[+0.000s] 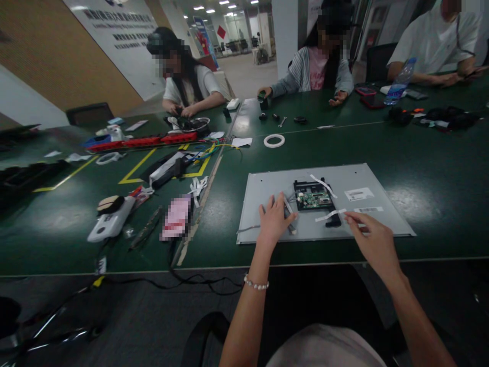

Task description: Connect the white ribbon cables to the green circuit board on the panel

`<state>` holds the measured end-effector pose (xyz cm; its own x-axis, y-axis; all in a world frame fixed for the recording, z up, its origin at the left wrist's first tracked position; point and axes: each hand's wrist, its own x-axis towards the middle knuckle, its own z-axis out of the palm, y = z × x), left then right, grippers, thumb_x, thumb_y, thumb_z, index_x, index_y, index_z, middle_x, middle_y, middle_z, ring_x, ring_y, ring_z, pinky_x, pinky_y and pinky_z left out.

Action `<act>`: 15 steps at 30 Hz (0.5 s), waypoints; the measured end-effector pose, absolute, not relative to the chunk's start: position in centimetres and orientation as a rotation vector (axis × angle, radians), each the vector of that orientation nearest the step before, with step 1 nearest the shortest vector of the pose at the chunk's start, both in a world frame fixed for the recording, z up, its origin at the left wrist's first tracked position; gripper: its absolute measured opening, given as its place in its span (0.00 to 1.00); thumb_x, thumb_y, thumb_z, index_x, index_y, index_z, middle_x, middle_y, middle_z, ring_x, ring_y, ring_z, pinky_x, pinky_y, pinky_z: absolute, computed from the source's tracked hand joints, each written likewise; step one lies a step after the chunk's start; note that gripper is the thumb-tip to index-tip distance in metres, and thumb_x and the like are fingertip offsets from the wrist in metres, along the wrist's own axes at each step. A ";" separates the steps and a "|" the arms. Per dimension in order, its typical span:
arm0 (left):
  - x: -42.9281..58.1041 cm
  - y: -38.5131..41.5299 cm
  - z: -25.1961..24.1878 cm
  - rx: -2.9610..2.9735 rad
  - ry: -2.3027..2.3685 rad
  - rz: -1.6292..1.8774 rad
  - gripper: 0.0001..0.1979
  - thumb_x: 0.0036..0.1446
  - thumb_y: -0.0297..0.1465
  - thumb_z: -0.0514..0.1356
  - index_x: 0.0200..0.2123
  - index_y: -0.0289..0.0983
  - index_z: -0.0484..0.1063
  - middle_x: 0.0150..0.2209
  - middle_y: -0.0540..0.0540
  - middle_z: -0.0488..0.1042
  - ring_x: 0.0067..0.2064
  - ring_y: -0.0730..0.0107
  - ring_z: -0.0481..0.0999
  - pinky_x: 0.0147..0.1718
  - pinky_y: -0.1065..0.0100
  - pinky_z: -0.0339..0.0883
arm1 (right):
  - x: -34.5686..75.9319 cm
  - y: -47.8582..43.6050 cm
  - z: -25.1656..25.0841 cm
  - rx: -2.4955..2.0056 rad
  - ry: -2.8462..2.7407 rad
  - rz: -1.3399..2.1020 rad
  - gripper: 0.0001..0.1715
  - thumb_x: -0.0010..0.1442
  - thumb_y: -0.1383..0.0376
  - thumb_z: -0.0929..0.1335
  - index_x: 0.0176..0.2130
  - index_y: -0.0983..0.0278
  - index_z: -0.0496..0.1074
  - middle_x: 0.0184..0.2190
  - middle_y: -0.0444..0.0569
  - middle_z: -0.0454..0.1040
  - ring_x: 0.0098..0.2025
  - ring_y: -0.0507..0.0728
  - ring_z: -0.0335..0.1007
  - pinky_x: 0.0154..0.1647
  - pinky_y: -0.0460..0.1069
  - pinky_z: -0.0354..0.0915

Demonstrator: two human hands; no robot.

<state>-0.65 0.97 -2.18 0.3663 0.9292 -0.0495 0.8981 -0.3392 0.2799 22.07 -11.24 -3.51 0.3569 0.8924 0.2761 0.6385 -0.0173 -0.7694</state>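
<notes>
A grey flat panel (367,176) lies on the green table in front of me. On it sits a black frame with a green circuit board (315,200), a white tape strip (324,186) across its upper right part. My right hand (372,237) pinches the end of a second white tape strip (329,215), which reaches over the board's lower right corner near a black piece (333,222). With fingers spread, my left hand (272,223) rests on the panel left of the board. A slim grey tool (288,205) lies beside its fingers, partly hidden by them.
A white tape roll (274,141) lies beyond the panel. To the left are a pink-screened phone (177,218), a white device (111,219), tweezers-like dark strip (145,228) and cables. Several people sit across the table; a water bottle (400,81) stands far right.
</notes>
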 end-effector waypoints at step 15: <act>-1.0 1.5 -2.6 2.307 1.578 0.249 0.32 0.63 0.47 0.49 0.65 0.41 0.49 0.66 0.40 0.55 0.69 0.51 0.45 0.62 0.39 0.39 | 29.7 -9.4 -4.9 -1.769 -1.647 -0.005 0.19 0.63 0.58 0.61 0.48 0.63 0.72 0.48 0.49 0.73 0.49 0.57 0.70 0.55 0.54 0.63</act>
